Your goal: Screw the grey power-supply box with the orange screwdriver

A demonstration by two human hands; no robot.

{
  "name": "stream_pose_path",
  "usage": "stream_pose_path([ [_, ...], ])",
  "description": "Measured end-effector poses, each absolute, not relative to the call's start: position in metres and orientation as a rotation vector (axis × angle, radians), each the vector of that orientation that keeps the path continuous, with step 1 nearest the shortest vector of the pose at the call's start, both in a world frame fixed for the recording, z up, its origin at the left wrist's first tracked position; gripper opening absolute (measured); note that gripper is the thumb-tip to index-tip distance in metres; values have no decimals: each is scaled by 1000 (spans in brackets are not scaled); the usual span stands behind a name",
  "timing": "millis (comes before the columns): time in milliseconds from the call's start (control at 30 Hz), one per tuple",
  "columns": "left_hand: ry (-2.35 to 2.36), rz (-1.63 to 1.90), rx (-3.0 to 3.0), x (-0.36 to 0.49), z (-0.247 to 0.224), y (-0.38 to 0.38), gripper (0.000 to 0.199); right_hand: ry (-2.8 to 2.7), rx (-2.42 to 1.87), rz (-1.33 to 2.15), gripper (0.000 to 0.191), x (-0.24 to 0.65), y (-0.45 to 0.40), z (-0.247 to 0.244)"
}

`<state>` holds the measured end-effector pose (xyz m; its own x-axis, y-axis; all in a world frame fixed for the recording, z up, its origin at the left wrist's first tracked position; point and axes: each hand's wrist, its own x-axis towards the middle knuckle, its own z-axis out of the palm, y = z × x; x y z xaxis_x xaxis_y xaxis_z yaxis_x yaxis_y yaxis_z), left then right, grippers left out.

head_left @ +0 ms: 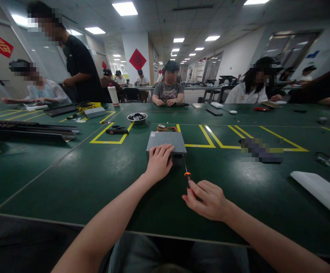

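Note:
A grey metal computer power supply (166, 139) sits on the green table in front of me, its bundle of coloured wires (167, 129) at the far side. My left hand (159, 161) holds it at the near edge, fingers over the top and thumb down by the front face. My right hand (206, 199) grips a screwdriver (187, 178) with an orange and black handle. The screwdriver's shaft points up and away to the right end of the front face, near the dark power socket (178, 156). Its tip is too small to make out.
A metal bowl (137, 118) of small dark parts stands beyond to the left, near a black tool (117, 131). Long dark metal rails (31, 129) lie at the left. To the right are a dark object (260, 150) and a white panel (320, 193). Other people sit across the table.

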<state>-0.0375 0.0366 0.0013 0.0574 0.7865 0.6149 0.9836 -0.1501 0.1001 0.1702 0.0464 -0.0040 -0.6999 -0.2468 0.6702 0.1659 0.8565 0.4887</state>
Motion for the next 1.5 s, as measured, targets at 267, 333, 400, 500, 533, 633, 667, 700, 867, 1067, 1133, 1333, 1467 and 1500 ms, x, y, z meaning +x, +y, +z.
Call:
stream_pose_path([
  [267, -1783, -772, -1991, -37, 3, 36, 40, -2237, -28, -732, 16, 180, 50, -9],
  [333, -1786, -762, -1994, -37, 4, 35, 41, -2248, -61, -706, 17, 183, 49, -10],
  [400, -1788, -757, -1998, -36, 6, 34, 42, -2259, -87, -657, 14, 183, 48, -12],
  [500, -1792, -752, -2006, -36, 6, 33, 42, -2288, -95, -631, 14, 182, 46, -16],
  [533, -1794, -748, -2008, -36, 6, 33, 43, -2293, -91, -641, 14, 182, 46, -17],
  [633, -1801, -731, -2014, -37, 7, 32, 44, -2303, -93, -686, 18, 183, 46, -18],
  [667, -1801, -727, -2017, -37, 7, 32, 44, -2294, -93, -695, 19, 183, 47, -17],
  [700, -1800, -723, -2023, -37, 7, 31, 43, -2279, -97, -698, 21, 185, 48, -16],
  [867, -1804, -706, -2027, -37, 8, 30, 44, -2145, -160, -712, 26, 191, 53, -5],
  [1067, -1796, -652, -2040, -37, 6, 30, 49, -2164, -229, -617, 19, 189, 49, -2],
  [1133, -1787, -633, -2051, -37, 5, 30, 52, -2191, -218, -572, 20, 187, 47, -6],
  [1333, -1770, -567, -2086, -36, 7, 26, 49, -2245, -191, -602, 23, 191, 50, -17],
  [1467, -1719, -488, -2145, -36, 10, 22, 46, -2201, -177, -647, 22, 193, 51, -12],
  [1500, -1705, -479, -2155, -37, 10, 22, 46, -2194, -175, -641, 20, 192, 50, -10],
])
